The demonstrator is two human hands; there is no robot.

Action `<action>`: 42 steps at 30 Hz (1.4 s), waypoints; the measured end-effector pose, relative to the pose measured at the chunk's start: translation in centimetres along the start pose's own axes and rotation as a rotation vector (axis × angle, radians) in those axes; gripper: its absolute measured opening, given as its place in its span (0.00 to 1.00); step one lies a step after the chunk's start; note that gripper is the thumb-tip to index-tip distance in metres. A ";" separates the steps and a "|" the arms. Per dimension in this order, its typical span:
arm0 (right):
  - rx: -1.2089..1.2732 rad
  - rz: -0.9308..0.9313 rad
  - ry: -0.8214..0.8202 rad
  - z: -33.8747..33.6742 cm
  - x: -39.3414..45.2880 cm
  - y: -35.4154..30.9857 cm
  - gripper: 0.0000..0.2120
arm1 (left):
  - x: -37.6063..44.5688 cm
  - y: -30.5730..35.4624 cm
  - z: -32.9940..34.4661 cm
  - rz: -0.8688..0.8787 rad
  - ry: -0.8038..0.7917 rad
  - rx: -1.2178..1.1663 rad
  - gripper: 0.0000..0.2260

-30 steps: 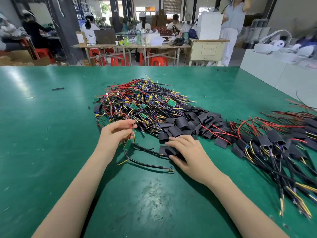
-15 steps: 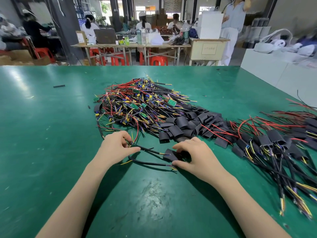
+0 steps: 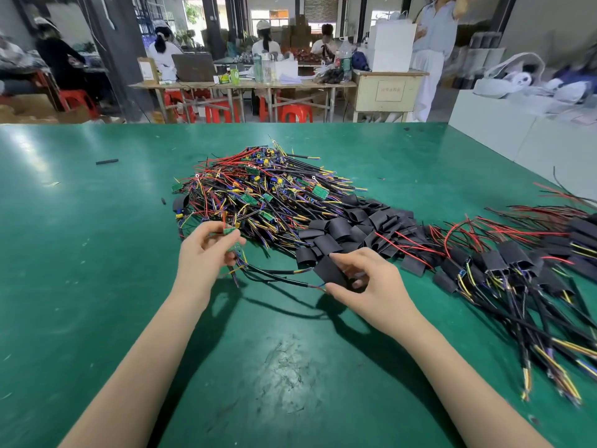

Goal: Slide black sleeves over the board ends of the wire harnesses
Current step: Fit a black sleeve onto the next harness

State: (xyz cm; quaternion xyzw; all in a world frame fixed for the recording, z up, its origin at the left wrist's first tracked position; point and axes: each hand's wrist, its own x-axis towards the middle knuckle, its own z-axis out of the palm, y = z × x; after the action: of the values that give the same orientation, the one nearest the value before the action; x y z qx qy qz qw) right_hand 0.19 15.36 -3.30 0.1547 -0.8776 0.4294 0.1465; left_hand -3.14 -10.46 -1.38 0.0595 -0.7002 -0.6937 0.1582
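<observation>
Left hand [image 3: 206, 250] pinches harness [image 3: 274, 275] board end; right hand [image 3: 371, 286] pinches sleeve [image 3: 329, 270]. Sleeve light, floppy: hold mouth open. Wires limp.

Glossy green table [image 3: 97, 286], scuffed near; matt black sleeves [image 3: 339, 227].

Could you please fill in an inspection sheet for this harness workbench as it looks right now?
Surface: green table, scuffed near the front edge.
Job's things: unsleeved harness pile; loose black sleeves; sleeved harnesses at right.
Clutter: small black tube piece at far left.
Hands: left hand pinches a small green board; right hand holds one black sleeve.
Cables: black cable runs between the hands.
Surroundings: seated workers, red stools, white counter.
</observation>
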 end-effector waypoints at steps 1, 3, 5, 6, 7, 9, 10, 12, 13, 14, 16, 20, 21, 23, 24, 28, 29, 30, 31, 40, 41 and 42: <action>0.035 0.004 0.018 0.1 0.0 0.0 0.19 | 0.1 0.1 -0.1 -0.037 0.013 -0.065 0.04; 0.073 0.000 0.070 0.1 0.1 -0.1 0.18 | 0.3 0.2 -0.2 -0.123 0.042 -0.167 0.05; 0.074 0.007 0.120 -0.1 0.1 -0.2 0.17 | 0.5 0.2 -0.2 -0.206 0.025 -0.245 0.06; 0.068 0.015 0.138 -0.2 0.2 -0.2 0.17 | 0.5 0.1 -0.3 -0.237 -0.013 -0.262 0.07; 0.055 0.019 0.153 -0.4 0.2 -0.1 0.16 | 0.5 0.1 -0.4 -0.260 -0.066 -0.266 0.10; 0.016 0.012 0.175 -0.8 0.4 0.0 0.14 | 0.5 0.0 -0.5 -0.303 -0.167 -0.273 0.15; 0.002 0.008 0.183 -1.0 0.4 0.0 0.13 | 0.5 0.0 -0.5 -0.326 -0.192 -0.294 0.16; -0.015 0.001 0.202 -1.4 0.4 0.1 0.12 | 0.7 -0.1 -0.5 -0.349 -0.179 -0.354 0.14; -0.024 -0.007 0.211 -1.5 0.4 0.1 0.12 | 0.7 -0.1 -0.5 -0.342 -0.155 -0.377 0.13; -0.031 -0.015 0.213 -1.6 0.4 0.2 0.12 | 0.8 -0.1 -0.5 -0.328 -0.133 -0.400 0.13; -0.036 -0.032 0.202 -1.8 0.3 0.3 0.12 | 0.9 0.1 -0.6 -0.302 -0.115 -0.451 0.13; -0.058 -0.100 0.148 -2.2 0.2 0.3 0.13 | 0.9 0.4 -0.7 -0.284 -0.122 -0.521 0.14; -0.074 -0.118 0.133 -2.2 0.2 0.2 0.14 | 0.9 0.4 -0.7 -0.283 -0.121 -0.528 0.14; -0.096 -0.141 0.124 -2.0 0.1 0.1 0.14 | 0.8 0.5 -0.6 -0.281 -0.140 -0.534 0.14; -0.112 -0.153 0.127 -2.0 0.1 0.2 0.13 | 0.7 0.6 -0.6 -0.281 -0.155 -0.533 0.13; -0.247 -0.188 0.126 -1.8 0.2 0.6 0.13 | 0.5 0.9 -0.5 -0.286 -0.189 -0.555 0.13; -0.271 -0.189 0.125 -1.8 0.2 0.8 0.13 | 0.4 1.1 -0.4 -0.286 -0.193 -0.565 0.14; -0.288 -0.190 0.123 -1.7 0.3 0.9 0.12 | 0.4 1.2 -0.3 -0.287 -0.194 -0.577 0.16; -0.302 -0.192 0.118 -1.7 0.3 1.0 0.12 | 0.3 1.3 -0.2 -0.288 -0.193 -0.592 0.18; -0.322 -0.205 0.091 -1.1 0.4 1.5 0.12 | 0.0 1.4 -0.2 -0.322 -0.229 -0.613 0.13; -0.321 -0.210 0.090 -1.0 0.4 1.5 0.12 | 0.0 1.4 -0.1 -0.323 -0.235 -0.613 0.14; -0.319 -0.218 0.089 -1.0 0.3 1.4 0.12 | 0.0 1.3 -0.2 -0.326 -0.242 -0.611 0.14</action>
State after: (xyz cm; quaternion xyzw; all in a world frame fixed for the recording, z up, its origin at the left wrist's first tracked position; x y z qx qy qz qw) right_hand -0.56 16.95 -3.59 0.2046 -0.9052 0.2731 0.2534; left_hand -2.89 -10.57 -0.08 0.0378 -0.4555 -0.8890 -0.0279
